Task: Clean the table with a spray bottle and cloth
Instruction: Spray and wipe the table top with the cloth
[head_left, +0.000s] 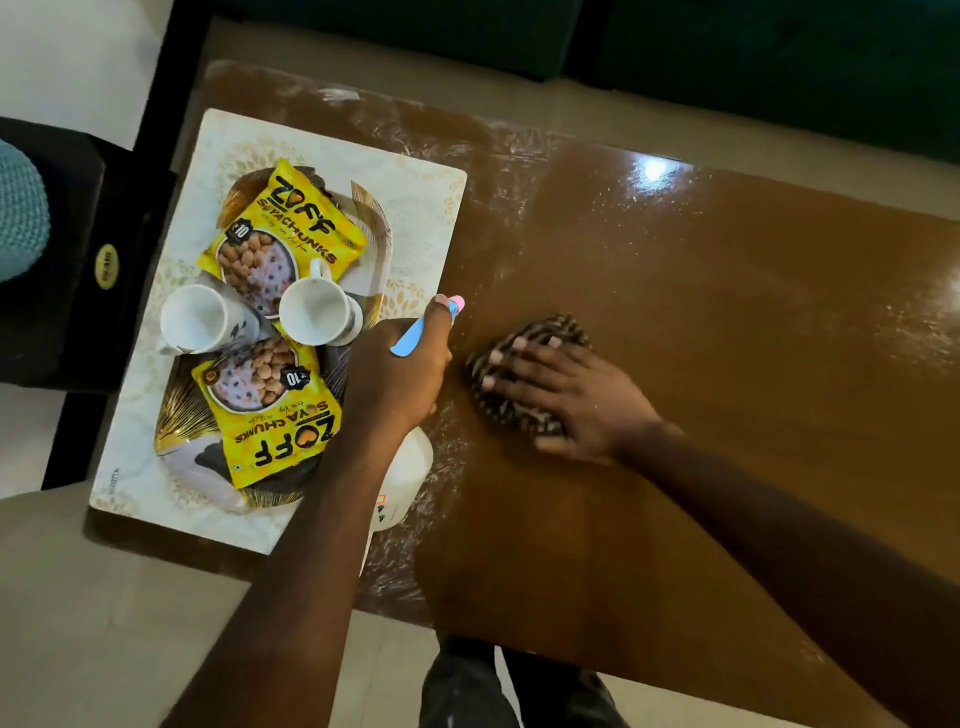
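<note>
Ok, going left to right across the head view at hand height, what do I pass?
Left mug → right mug → left hand gripping the spray bottle → right hand flat on the cloth → bare table.

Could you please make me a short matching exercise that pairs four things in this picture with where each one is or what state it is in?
Things:
1. spray bottle
2. cloth
3. two white cups
4. yellow snack packets

States:
A. standing on the tray, mouths facing the camera
B. pressed flat on the table under the right hand
C. gripped by the left hand
D. lying on the tray, labels up

Pairs: 1-C, 2-B, 3-A, 4-D
</note>
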